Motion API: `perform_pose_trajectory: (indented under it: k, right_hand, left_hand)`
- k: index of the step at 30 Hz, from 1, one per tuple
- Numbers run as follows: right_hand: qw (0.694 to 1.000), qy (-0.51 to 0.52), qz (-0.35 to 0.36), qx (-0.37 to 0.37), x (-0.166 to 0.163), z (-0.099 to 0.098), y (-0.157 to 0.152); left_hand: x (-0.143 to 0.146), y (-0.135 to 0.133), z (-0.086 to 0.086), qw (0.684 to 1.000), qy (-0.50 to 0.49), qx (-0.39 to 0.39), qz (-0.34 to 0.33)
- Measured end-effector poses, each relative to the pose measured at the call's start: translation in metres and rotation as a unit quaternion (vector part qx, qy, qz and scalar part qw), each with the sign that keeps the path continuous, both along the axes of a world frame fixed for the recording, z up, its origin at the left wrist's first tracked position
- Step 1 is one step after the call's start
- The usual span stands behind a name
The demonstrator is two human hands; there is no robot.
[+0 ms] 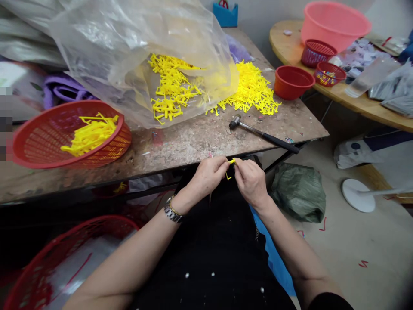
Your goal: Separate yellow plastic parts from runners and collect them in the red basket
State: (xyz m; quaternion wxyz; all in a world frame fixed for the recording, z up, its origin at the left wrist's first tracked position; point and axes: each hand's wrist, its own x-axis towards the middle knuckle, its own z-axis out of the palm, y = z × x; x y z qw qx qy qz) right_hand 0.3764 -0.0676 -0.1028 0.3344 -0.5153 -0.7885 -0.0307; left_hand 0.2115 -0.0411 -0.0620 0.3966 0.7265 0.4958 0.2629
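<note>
We are pinching a yellow piece (232, 162) with left hand (210, 173) and right hand (251, 181), seemingly steadying it (the yellow pile (253, 88) is lying near, likely for reach).

On the scuffed brown worktable (193, 144), a red oval plastic basket (113, 148) with yellow plastic pieces (92, 137) inside stands left of a clear plastic bag (109, 51), and a yellow plastic heap (250, 90) lies at the bag's right, behind a black-handled metal hammer (263, 134). Right of the heap is a round red plastic bowl (293, 88), on which table is hard to tell; beyond it, a pink plastic tub (329, 36) stands on a rounded wooden table (284, 45). Before the worktable's front edge, a slim yellow plastic piece (232, 162) is between left hand (208, 174) and right hand (251, 181).
</note>
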Motion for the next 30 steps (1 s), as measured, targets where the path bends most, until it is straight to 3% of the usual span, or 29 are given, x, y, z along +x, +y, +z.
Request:
perform_pose_trajectory:
  k: [5, 10, 16, 20, 24, 27, 30]
  right_hand:
    - [1.0, 0.011, 0.013, -0.024, 0.004, -0.002, 0.0]
    - [0.987, 0.124, 0.039, -0.09, 0.007, 0.004, 0.003]
    - [0.915, 0.339, 0.042, -0.213, 0.003, 0.008, 0.004]
    - [0.873, 0.424, 0.026, -0.24, 0.0, 0.004, 0.008]
    - [0.83, 0.493, 0.019, -0.26, -0.002, 0.002, 0.012]
    - [0.813, 0.516, 0.026, -0.269, -0.003, 0.003, 0.014]
    - [0.808, 0.524, 0.03, -0.268, -0.003, 0.004, 0.014]
  left_hand:
    - [0.001, 0.001, -0.001, 1.0, 0.005, -0.015, -0.008]
    - [-0.001, 0.006, -0.001, 1.0, 0.018, -0.023, -0.012]
    - [-0.005, 0.005, -0.003, 0.999, -0.045, -0.026, -0.012]
    - [-0.007, 0.002, -0.006, 0.996, -0.085, -0.03, 0.021]
    - [-0.007, 0.003, -0.007, 0.998, -0.056, 0.004, 0.03]
    - [-0.008, 0.003, -0.008, 0.999, -0.035, 0.033, 0.016]
    - [-0.007, 0.002, -0.007, 0.999, -0.043, 0.007, 0.01]
